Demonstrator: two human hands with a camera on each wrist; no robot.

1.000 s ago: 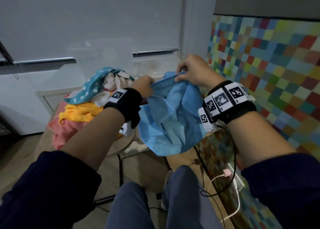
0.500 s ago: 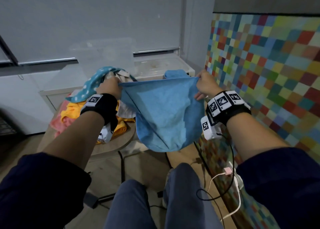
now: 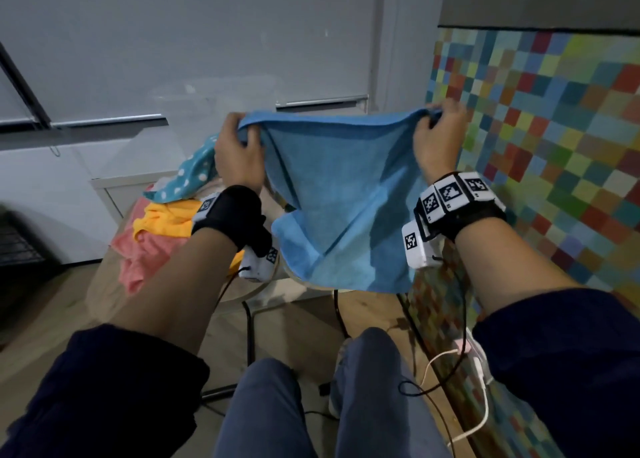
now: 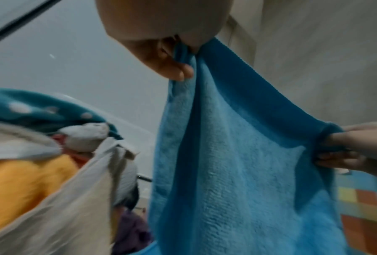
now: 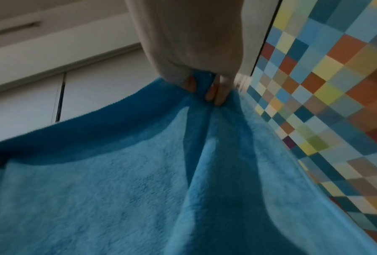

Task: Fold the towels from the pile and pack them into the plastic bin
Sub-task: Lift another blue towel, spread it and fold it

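Blue towel [image 3: 341, 194]: we hold it up in the middle of the head view, its top edge stretched level between our two hands so the cloth hangs flat and we can find its edges for folding.
Left hand [image 3: 237, 153]: our fingers are curled round the towel's upper left corner; the left wrist view shows the thumb [image 4: 174, 69] pressing the bunched edge, a firm hold that keeps the corner from slipping.
Right hand [image 3: 437, 139]: we pinch the opposite corner at the upper right, with our fingertips [image 5: 215, 94] gathering a small pleat of cloth in the right wrist view.
Hang of the cloth: the lower edge droops freely above our knees, with a diagonal crease across the middle, so we judge it is not yet folded.
Pile [image 3: 166, 222]: teal dotted, yellow and pink towels lie heaped at centre left, just behind our left wrist, on a round table [image 3: 104, 284]; they wait within easy reach.
Plastic bin [image 3: 180, 111]: a faint clear container seems to stand behind the pile, upper centre; we cannot tell what it holds.
Stage: we judge this an early step, spreading before the first fold.
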